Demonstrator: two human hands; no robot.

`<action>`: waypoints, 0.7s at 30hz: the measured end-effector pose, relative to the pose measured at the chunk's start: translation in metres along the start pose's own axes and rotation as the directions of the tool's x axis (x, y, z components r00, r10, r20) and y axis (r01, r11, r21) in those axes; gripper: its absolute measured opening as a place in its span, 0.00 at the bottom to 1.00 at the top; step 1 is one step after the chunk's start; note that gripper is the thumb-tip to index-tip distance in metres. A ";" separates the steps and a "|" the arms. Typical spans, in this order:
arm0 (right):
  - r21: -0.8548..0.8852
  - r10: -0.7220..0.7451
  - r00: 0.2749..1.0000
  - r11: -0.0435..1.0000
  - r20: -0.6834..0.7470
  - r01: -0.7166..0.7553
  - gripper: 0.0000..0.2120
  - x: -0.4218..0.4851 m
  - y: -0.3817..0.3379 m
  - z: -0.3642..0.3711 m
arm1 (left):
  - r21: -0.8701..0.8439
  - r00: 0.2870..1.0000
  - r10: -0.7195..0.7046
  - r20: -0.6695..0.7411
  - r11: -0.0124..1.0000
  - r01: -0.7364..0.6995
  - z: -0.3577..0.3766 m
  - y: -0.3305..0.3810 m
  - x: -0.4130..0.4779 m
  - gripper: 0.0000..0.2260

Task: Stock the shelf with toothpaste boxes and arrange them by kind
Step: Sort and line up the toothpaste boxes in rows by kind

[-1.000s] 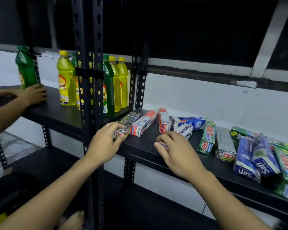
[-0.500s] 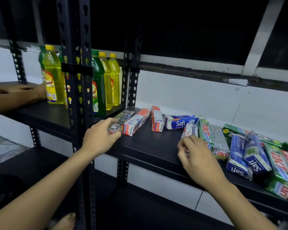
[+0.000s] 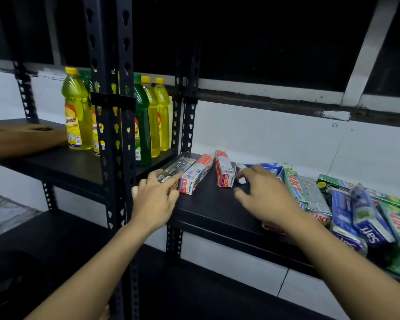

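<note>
Toothpaste boxes lie flat on the black shelf [image 3: 208, 209]. My left hand [image 3: 155, 199] rests its straight fingers on the near end of a dark box [image 3: 179, 167] at the shelf's left end. Two red-and-white boxes [image 3: 196, 174] [image 3: 223, 168] lie beside it. My right hand [image 3: 268, 197] is spread, its forefinger touching the near end of a blue-and-white Safi box [image 3: 263, 168]. Another red-and-white box [image 3: 271, 227] peeks out under my right wrist at the front edge. Green Zact boxes [image 3: 295, 185] and blue Safi boxes [image 3: 365, 215] are piled to the right.
Yellow and green soap bottles [image 3: 76, 112] stand on the neighbouring shelf to the left, behind a black slotted post [image 3: 111, 112]. Another person's arm [image 3: 21, 137] lies on that shelf. A lower black shelf [image 3: 56, 239] runs beneath.
My right hand moved forward and left from the front edge to the blue-and-white box, leaving the small box under its wrist. My left hand stayed on the dark box.
</note>
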State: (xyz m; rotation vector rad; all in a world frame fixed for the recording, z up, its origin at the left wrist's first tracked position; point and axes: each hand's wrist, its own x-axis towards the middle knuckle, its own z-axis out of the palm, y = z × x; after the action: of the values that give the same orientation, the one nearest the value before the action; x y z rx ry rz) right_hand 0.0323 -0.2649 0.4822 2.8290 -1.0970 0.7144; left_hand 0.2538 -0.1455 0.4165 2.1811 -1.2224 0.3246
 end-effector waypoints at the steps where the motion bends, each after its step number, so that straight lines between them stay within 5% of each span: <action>1: 0.010 -0.003 0.999 1.000 0.032 0.003 0.22 0.013 -0.006 0.003 | -0.014 1.000 0.003 -0.014 1.000 -0.004 0.001 0.000 -0.001 0.22; 11: 0.135 -0.031 0.935 0.991 0.353 -0.018 0.29 0.090 -0.048 0.059 | -0.045 0.999 0.045 0.023 0.998 -0.044 -0.006 -0.003 -0.007 0.22; 21: 0.067 -0.009 0.947 0.998 0.321 -0.013 0.29 0.085 -0.041 0.061 | -0.199 0.997 -0.002 -0.083 0.980 -0.014 -0.018 -0.005 -0.032 0.18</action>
State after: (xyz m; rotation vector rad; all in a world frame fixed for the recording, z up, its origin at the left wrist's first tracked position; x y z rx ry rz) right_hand 0.1380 -0.2991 0.4693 3.0799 -1.1297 0.2988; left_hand 0.2420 -0.1109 0.4130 1.9739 -1.1640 0.2800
